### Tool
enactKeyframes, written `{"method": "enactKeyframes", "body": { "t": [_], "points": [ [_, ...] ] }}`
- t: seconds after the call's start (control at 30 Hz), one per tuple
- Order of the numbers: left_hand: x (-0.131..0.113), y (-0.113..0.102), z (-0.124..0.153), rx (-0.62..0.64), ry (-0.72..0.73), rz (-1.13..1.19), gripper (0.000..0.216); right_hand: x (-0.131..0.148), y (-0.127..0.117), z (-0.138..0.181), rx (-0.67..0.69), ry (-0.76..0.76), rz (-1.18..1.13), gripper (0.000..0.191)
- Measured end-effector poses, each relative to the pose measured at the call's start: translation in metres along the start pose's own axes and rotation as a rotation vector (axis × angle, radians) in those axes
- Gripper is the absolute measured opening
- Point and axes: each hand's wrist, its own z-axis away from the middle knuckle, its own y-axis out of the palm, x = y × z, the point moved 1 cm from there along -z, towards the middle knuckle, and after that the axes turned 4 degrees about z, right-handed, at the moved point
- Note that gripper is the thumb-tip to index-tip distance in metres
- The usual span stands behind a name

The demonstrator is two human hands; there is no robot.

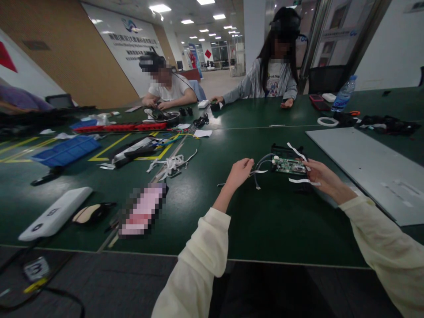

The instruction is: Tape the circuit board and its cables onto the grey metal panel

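Observation:
A small green circuit board (289, 165) in a black frame lies on the dark green table (265, 229), with white tape strips sticking off it. My right hand (320, 176) grips the board's right edge, fingers closed on it, one white strip (304, 181) lying under the thumb. My left hand (241, 171) is closed in a pinch on a thin white cable (261, 166) that runs from the board's left side. Both arms wear cream sleeves.
A grey metal panel (371, 172) lies to the right. Left of me are a white pile of tape scraps (170, 165), a blue tray (66, 151), a white flat device (56, 213) and black tools. Two people sit working across the table; a water bottle (344, 93) stands far right.

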Motion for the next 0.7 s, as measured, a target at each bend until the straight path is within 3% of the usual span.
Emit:
{"method": "enactKeyframes", "body": {
  "t": [0.17,0.27,0.53,0.7],
  "points": [
    [0.006,-0.004,-0.002,0.196,-0.055,0.080,0.042,0.004,0.002,0.003,-0.008,-0.018,-0.026,0.017],
    [0.006,-0.011,-0.001,0.230,-0.098,0.123,0.035,0.005,0.000,0.004,-0.020,-0.028,-0.020,0.018],
    [0.001,-0.016,0.001,0.192,-0.208,0.373,0.015,0.002,-0.001,0.004,0.011,-0.016,-0.025,0.018],
    [0.004,-0.008,-0.001,0.082,-0.267,0.565,0.031,0.000,-0.001,0.003,0.027,0.003,-0.005,0.022]
  ]
}}
